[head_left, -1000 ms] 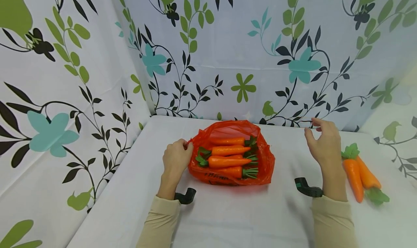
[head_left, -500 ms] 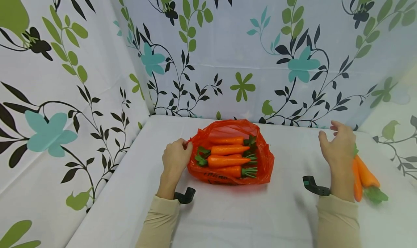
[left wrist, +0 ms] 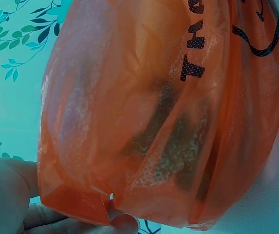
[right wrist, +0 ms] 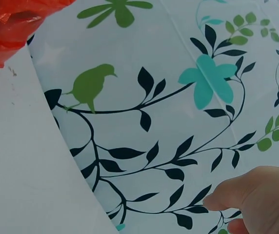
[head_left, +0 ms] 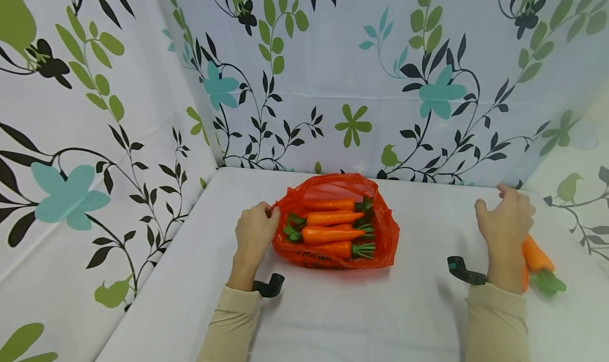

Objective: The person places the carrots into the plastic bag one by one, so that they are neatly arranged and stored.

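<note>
A red plastic bag (head_left: 389, 240) lies with its mouth open on the white table, holding several orange carrots (head_left: 328, 235) with green tops. My left hand (head_left: 254, 231) pinches the bag's left edge. The left wrist view shows fingers and thumb on the rim of the bag (left wrist: 105, 126), with dark lettering on the plastic. Over at the right, my right hand (head_left: 506, 222) holds nothing, fingers loosely bent and thumb apart. It hovers above two loose carrots (head_left: 537, 257), hiding much of them; whether it touches them cannot be seen.
A curtain (head_left: 304, 87) printed with leaves, birds and flowers hangs behind the table and along its left side. The white tabletop (head_left: 333, 314) stretches between the two arms. Each wrist carries a small black camera, such as the right wrist camera (head_left: 466, 271).
My right hand has moved to the right, from beside the loose carrots to over them, covering more of them. My left hand keeps its grip on the bag.
</note>
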